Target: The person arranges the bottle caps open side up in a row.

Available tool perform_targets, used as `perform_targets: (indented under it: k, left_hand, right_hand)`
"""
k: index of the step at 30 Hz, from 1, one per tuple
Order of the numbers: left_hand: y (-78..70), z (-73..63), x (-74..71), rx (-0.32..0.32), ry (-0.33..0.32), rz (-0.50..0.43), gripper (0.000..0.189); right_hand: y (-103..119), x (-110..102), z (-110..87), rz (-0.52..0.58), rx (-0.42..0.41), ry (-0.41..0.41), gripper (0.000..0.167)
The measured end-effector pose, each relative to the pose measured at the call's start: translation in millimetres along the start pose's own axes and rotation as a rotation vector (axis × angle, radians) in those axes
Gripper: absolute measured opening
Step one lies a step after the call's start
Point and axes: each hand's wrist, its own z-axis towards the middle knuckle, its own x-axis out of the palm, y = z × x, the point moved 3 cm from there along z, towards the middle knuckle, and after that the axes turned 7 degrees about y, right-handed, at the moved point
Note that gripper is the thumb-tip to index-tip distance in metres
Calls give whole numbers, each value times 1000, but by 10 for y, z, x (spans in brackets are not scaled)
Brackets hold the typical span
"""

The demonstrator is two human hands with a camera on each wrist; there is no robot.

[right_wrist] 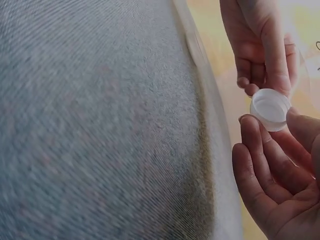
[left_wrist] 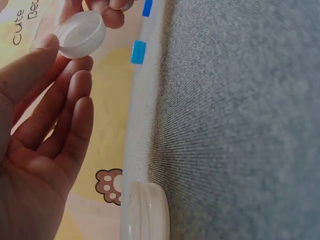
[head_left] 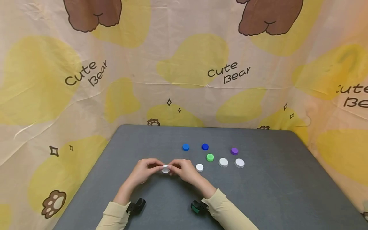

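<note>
A white plastic bottle cap (head_left: 165,169) is held between both hands above the grey table, its hollow side facing up toward me. My left hand (head_left: 145,171) pinches its left edge; in the left wrist view, the thumb lies against the rim of the cap (left_wrist: 82,35) with the fingers beneath. From the other side, my right hand (head_left: 184,170) grips the same cap (right_wrist: 270,109) between thumb and fingertips. A smaller white cap (head_left: 199,167) lies on the table just right of my right hand.
Right of the hands lie two larger white caps (head_left: 223,163), a green cap (head_left: 210,157) and a purple cap (head_left: 234,151). Farther back are a light blue cap (head_left: 186,147) and a dark blue cap (head_left: 205,147). A printed cloth (head_left: 187,70) hangs behind the table (head_left: 276,191).
</note>
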Motion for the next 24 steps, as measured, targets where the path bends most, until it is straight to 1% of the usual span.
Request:
perform_targets:
  k: [4,8,11,15,17,20,22,23,24]
  left_hand:
    - [-5,-11,-14,34,-1,-1,12]
    - [-7,-38,-25,84,17,-18,18]
    - [-5,-55,-28,86,43,-33,22]
    - [-1,-72,-21,55,68,-38,27]
    - [-66,-82,-24,40,78,-27,28]
    - [-227,-108,-46,29,90,-22,29]
    - [-335,-122,-66,29,90,-17,29]
    - [-371,-128,-75,34,86,-16,29]
    - [-375,-129,-78,41,78,-12,29]
  right_hand:
    - [-14,41,12,40,16,11,19]
    - [-29,75,23,61,32,24,20]
    - [-34,88,31,61,42,31,21]
    - [-25,96,37,46,46,31,22]
    - [-18,100,35,42,49,29,23]
    - [-10,104,29,49,55,21,23]
    - [-3,108,29,60,62,15,23]
    - [-3,110,31,64,62,11,24]
    - [1,111,32,63,61,7,23]
